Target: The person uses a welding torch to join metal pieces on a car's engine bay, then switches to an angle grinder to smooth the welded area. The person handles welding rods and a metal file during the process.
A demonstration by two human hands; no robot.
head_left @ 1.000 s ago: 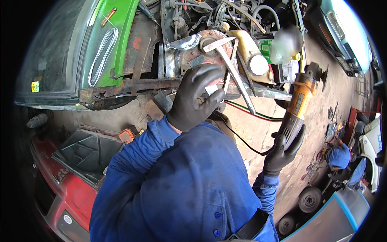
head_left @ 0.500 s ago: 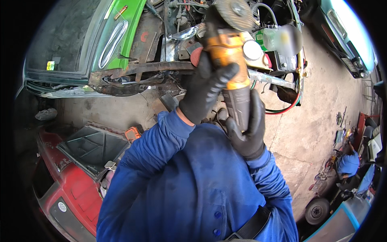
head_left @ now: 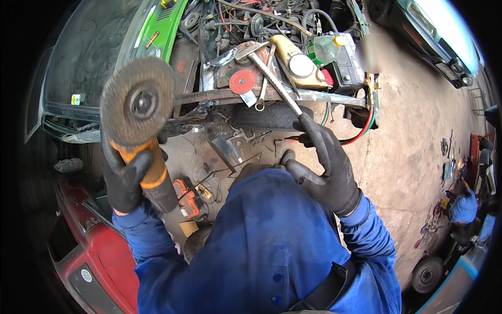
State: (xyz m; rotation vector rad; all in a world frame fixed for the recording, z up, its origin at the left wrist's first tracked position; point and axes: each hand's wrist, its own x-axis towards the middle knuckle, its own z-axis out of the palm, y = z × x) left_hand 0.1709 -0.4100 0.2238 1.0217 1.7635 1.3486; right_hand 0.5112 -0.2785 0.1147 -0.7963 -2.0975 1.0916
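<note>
Angle grinder (head_left: 157, 170) up in the air, left of the near rail (head_left: 214, 96) of the engine bay — its round brush wheel (head_left: 123, 102) facing me. My left hand (head_left: 125, 183) is wrapped round the orange body. My right hand (head_left: 332, 172) is open and bare of any tool, thumb apart from fingers; fingertips close by the handle end of a hammer (head_left: 274, 81), contact unclear. Hammer lies across the bay's near edge, handle overhanging; spanner (head_left: 265, 85) beside it, red disc (head_left: 241, 81) further left. Toward the bay's near right corner — beige tank (head_left: 286, 51), clear bottle (head_left: 326, 51), battery (head_left: 346, 70). Tyre (head_left: 264, 117) below the rail.
</note>
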